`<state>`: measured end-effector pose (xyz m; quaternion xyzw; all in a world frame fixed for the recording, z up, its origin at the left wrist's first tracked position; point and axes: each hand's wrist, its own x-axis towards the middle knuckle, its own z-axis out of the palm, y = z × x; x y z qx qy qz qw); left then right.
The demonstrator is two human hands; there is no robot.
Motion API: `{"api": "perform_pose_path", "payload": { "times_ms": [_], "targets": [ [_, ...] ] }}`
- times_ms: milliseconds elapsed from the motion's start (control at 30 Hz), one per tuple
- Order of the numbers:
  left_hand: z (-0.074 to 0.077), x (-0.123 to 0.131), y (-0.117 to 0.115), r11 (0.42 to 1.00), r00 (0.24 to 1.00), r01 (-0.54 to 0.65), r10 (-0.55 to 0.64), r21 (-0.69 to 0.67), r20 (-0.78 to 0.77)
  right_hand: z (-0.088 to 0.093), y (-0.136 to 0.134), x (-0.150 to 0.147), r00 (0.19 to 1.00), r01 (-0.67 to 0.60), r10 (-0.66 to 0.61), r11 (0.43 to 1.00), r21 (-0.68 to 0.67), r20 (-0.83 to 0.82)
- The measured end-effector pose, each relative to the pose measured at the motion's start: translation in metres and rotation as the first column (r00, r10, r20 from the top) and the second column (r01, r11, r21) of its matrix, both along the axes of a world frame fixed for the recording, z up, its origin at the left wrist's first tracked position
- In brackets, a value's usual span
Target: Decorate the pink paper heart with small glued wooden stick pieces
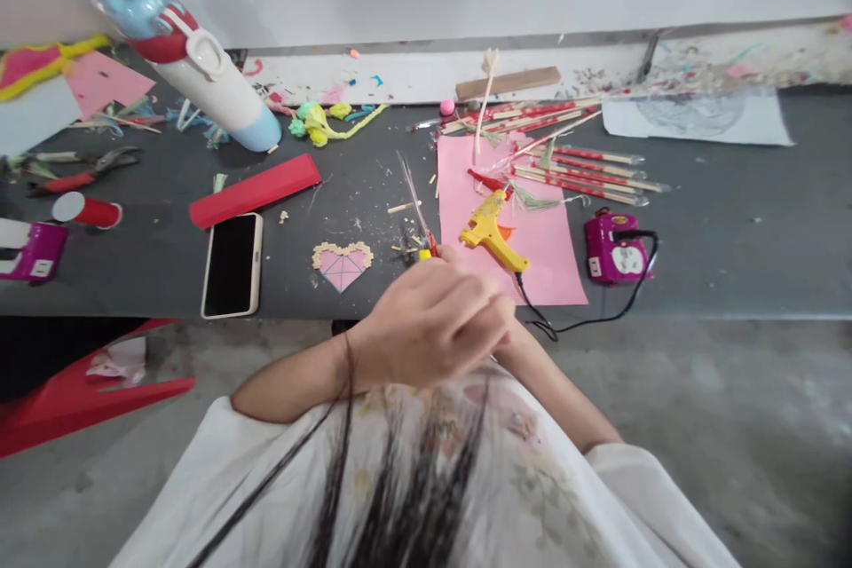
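Observation:
Both of my hands meet in front of my chest, just off the table's front edge. My left hand (426,315) lies on top with curled fingers, slightly blurred. Behind it, my right hand (504,324) is largely covered; the part that shows looks closed. What either holds is hidden. Just beyond my knuckles are a red-tipped item with a clear sleeve (417,200) and a small yellow piece (424,255); whether my fingers touch them I cannot tell. A pink paper heart (342,269), its upper edge lined with small wooden bits, lies left of my hands.
A yellow glue gun (493,232) rests on pink paper (559,271), its cord running to a purple box (617,248). Wrapped sticks (579,170) lie behind. Leftward are a phone (232,266), red case (256,190), bottle (219,93), thread spool (90,210) and pliers (83,173).

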<state>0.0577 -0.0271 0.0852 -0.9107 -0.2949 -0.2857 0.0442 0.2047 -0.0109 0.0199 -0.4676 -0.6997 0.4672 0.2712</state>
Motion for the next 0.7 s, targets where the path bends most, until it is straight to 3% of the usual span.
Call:
{"api": "perform_pose_path", "payload": {
  "times_ms": [67,133,233,400,600,700],
  "targets": [
    [0.002,-0.017,-0.001,0.989,0.985,-0.146,0.145,0.004,0.09,-0.001,0.004,-0.009,1.0,-0.001,0.0,0.998,-0.062,-0.009],
    [-0.001,-0.033,0.002,0.931,0.918,-0.365,0.361,-0.01,0.161,0.001,0.004,-0.011,1.0,0.006,-0.007,0.995,-0.096,-0.009],
    [-0.013,-0.05,0.007,0.852,0.841,-0.523,0.52,-0.021,0.148,0.009,0.001,-0.007,1.0,-0.004,0.006,0.996,-0.084,0.025],
    [-0.025,-0.057,0.01,0.868,0.869,-0.495,0.495,0.038,0.015,0.02,-0.004,0.002,0.996,-0.021,0.026,0.998,-0.055,0.084],
    [-0.023,-0.062,0.01,0.913,0.916,-0.4,0.397,0.081,0.051,0.022,-0.006,0.002,0.994,-0.04,0.04,0.999,-0.001,0.104],
    [-0.021,-0.066,0.009,0.93,0.93,-0.366,0.366,0.036,0.029,0.021,-0.007,0.003,0.993,-0.052,0.051,0.999,0.011,0.105]
  ]
}}
